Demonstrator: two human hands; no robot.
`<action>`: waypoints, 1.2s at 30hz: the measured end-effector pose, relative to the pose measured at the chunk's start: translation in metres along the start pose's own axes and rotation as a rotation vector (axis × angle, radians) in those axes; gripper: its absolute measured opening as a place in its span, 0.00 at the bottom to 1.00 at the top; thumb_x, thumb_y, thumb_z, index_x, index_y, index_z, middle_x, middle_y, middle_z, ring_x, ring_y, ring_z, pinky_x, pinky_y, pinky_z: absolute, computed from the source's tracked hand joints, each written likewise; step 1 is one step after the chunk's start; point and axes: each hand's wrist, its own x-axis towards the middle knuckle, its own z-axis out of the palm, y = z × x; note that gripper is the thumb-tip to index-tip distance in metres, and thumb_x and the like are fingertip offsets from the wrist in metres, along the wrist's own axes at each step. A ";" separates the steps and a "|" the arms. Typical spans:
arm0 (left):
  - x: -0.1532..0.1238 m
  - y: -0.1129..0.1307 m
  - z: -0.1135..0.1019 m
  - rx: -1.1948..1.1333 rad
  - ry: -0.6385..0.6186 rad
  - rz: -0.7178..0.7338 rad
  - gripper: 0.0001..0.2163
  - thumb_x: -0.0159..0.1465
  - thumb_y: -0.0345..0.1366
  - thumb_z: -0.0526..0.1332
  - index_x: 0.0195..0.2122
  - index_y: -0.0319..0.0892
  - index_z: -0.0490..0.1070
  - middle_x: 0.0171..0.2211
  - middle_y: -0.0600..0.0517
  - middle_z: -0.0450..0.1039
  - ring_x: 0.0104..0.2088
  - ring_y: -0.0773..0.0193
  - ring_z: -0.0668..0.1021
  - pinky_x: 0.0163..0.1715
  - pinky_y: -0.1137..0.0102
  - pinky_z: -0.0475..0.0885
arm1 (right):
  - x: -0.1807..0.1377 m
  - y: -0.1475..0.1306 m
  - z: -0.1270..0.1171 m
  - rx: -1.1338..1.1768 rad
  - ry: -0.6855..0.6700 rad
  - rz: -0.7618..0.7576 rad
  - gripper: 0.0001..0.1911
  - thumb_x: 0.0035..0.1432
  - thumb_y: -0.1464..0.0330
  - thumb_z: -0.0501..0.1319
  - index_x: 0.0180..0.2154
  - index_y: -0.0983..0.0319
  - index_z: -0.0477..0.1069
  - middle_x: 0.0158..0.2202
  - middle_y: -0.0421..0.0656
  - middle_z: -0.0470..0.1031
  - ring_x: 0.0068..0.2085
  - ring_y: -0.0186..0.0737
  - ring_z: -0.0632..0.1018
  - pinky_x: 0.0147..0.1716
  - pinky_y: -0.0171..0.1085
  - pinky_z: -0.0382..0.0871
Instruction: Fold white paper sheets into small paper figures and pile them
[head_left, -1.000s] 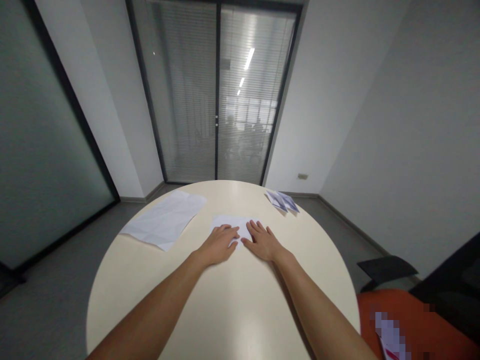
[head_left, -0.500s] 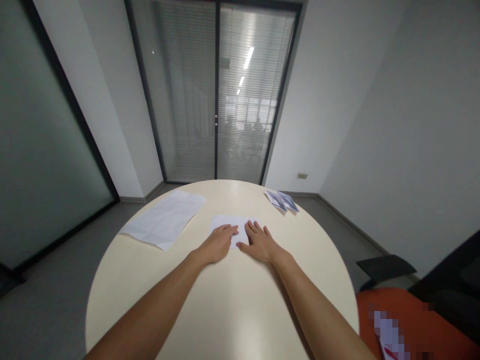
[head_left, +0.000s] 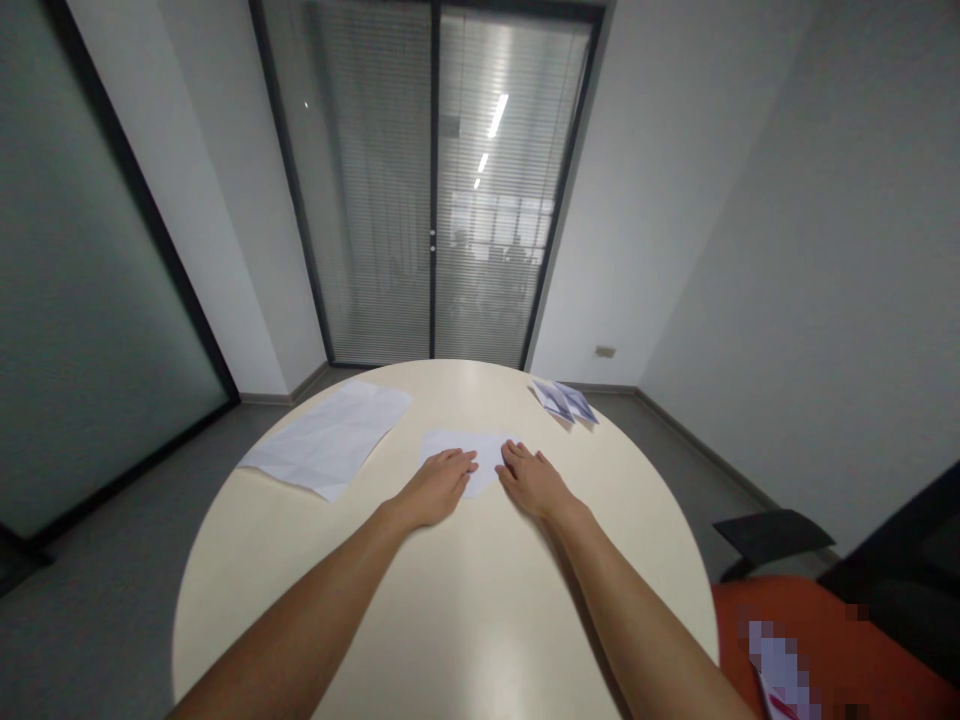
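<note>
A small white sheet of paper point(head_left: 486, 462) lies flat near the middle of the round table. My left hand point(head_left: 444, 482) rests on its left part, fingers stretched toward the right. At the sheet's right edge is my right hand point(head_left: 534, 480), its fingers extended and lying on or beside the paper. Both palms hide parts of the sheet, so its full outline does not show.
A larger creased white sheet point(head_left: 330, 435) lies on the left of the cream table point(head_left: 450, 600). Folded paper pieces point(head_left: 564, 403) stand at the far right edge. An orange chair point(head_left: 840, 640) with a black armrest point(head_left: 772, 535) is at the right.
My right hand has slid to the right across the sheet to its right edge, its fingers drawn closer together. My left hand has stayed in place.
</note>
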 end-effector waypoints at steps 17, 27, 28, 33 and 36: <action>-0.002 0.011 -0.016 0.051 -0.044 0.027 0.19 0.70 0.43 0.55 0.60 0.48 0.71 0.63 0.48 0.68 0.63 0.50 0.68 0.62 0.52 0.62 | -0.002 -0.002 -0.001 0.022 -0.058 0.082 0.36 0.69 0.53 0.47 0.71 0.65 0.49 0.73 0.50 0.46 0.72 0.56 0.48 0.67 0.59 0.41; -0.009 0.016 -0.019 0.046 -0.118 0.050 0.26 0.66 0.50 0.59 0.64 0.46 0.67 0.67 0.46 0.61 0.68 0.46 0.61 0.65 0.51 0.57 | 0.006 0.012 0.003 -0.063 0.099 0.080 0.23 0.71 0.66 0.45 0.62 0.59 0.64 0.68 0.44 0.61 0.69 0.56 0.56 0.64 0.59 0.50; -0.009 0.016 -0.018 0.046 -0.123 0.046 0.27 0.66 0.50 0.59 0.64 0.46 0.66 0.68 0.46 0.60 0.68 0.46 0.61 0.66 0.51 0.56 | 0.006 0.011 0.003 -0.067 0.096 0.092 0.23 0.71 0.66 0.44 0.63 0.59 0.63 0.69 0.44 0.60 0.70 0.56 0.55 0.64 0.59 0.50; -0.007 0.017 -0.018 0.050 -0.119 0.007 0.26 0.67 0.49 0.58 0.64 0.47 0.66 0.68 0.47 0.60 0.68 0.46 0.60 0.66 0.50 0.55 | 0.003 0.005 0.006 -0.058 0.038 0.104 0.29 0.72 0.63 0.42 0.69 0.65 0.53 0.72 0.47 0.51 0.71 0.60 0.49 0.65 0.60 0.47; -0.006 0.018 -0.019 0.062 -0.122 0.000 0.26 0.67 0.49 0.57 0.64 0.47 0.66 0.68 0.48 0.60 0.69 0.47 0.60 0.66 0.51 0.55 | 0.000 0.000 0.004 -0.004 -0.042 0.069 0.34 0.71 0.57 0.43 0.71 0.67 0.48 0.73 0.49 0.45 0.72 0.62 0.44 0.66 0.61 0.42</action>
